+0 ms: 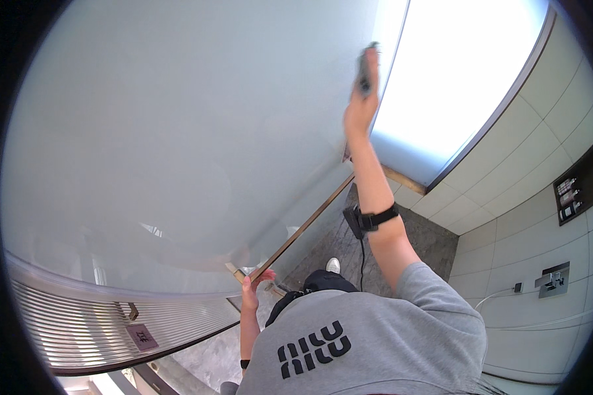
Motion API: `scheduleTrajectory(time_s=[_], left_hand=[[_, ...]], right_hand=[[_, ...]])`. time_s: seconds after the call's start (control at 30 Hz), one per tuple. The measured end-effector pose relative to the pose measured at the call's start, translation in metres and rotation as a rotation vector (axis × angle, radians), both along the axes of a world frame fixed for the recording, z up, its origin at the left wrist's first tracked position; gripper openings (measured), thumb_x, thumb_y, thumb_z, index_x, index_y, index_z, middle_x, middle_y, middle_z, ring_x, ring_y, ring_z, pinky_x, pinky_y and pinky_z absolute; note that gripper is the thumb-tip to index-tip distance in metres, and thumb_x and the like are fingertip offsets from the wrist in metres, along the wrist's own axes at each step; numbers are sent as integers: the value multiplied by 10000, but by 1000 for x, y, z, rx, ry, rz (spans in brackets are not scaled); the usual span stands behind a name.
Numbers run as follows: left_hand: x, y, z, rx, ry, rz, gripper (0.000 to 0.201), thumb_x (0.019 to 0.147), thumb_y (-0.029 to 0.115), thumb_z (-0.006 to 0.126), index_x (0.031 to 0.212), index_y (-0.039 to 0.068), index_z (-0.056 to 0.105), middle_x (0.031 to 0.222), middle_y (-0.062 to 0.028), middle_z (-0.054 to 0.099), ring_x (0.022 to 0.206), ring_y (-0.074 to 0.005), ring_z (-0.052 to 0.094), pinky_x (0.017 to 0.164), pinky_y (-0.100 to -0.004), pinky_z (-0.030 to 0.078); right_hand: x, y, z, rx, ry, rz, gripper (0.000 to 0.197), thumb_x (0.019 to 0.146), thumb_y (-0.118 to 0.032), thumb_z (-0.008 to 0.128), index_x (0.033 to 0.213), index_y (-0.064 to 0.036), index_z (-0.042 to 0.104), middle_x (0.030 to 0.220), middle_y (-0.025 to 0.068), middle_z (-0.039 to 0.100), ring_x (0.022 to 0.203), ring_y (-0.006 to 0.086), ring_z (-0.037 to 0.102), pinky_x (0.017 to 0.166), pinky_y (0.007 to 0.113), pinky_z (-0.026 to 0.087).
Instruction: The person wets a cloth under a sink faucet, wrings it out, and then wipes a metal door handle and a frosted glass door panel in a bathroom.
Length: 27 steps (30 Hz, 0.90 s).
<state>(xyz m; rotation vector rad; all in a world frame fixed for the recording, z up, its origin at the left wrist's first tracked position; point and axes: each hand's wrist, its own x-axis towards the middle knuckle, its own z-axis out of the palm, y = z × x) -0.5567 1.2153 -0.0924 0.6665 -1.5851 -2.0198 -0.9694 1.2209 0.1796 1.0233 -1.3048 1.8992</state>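
Observation:
A large pale frosted glass panel [158, 131] fills the left and upper part of the view. My right arm is stretched far up, and my right hand [360, 115] is closed on a dark grey-green pad [365, 74] at the panel's right side, blurred by motion. I cannot tell whether the pad is a sponge or a folded cloth. Low down, a bronze metal bar [306, 226] runs slantwise along the panel. My left hand [250, 293] grips the bar's near end, thumb on one side and fingers on the other.
A bright frosted window [464, 85] meets the panel at upper right. The tiled wall [507, 230] carries a shower valve [552, 280] and a niche [580, 184] with several bottles. Below left stands a ribbed glass door [112, 322]. Grey floor [425, 237] lies under me.

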Motion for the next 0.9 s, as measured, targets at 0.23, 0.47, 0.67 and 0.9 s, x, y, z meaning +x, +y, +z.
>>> scheduleTrajectory(time_s=[0.23, 0.47, 0.67, 0.9], left_hand=[[2, -5, -12, 3, 11, -22, 824, 845, 698, 275, 1053, -29, 601, 975, -148, 648, 914, -246, 619, 875, -380, 441], [7, -5, -10, -4, 13, -30, 788, 870, 659, 260, 1026, -26, 617, 946, -144, 658, 889, -240, 629, 852, -375, 455], [10, -4, -9, 5, -13, -5, 771, 881, 629, 248, 1026, -30, 620, 956, -153, 660, 898, -258, 625, 861, -391, 447], [6, -10, -15, -1, 65, -67, 751, 901, 603, 245, 1034, -35, 618, 960, -156, 660, 881, -250, 632, 851, -380, 458]], right_hand=[[10, -11, 26, -59, -293, 60, 476, 875, 32, 427, 1348, -3, 391, 1391, 143, 406, 1356, 274, 275, 1115, 367, 199], [121, 15, 43, 355, 951, 141, 473, 800, 29, 425, 1246, -56, 562, 1387, 126, 438, 1342, 257, 334, 1113, 395, 211], [19, 3, 58, 39, 40, 199, 510, 811, 68, 417, 1310, -23, 472, 1372, 123, 441, 1283, 223, 364, 1072, 340, 260], [31, -15, 44, -35, -469, 97, 500, 906, -10, 422, 1397, -19, 326, 1389, 150, 398, 1258, 252, 409, 1049, 343, 289]])
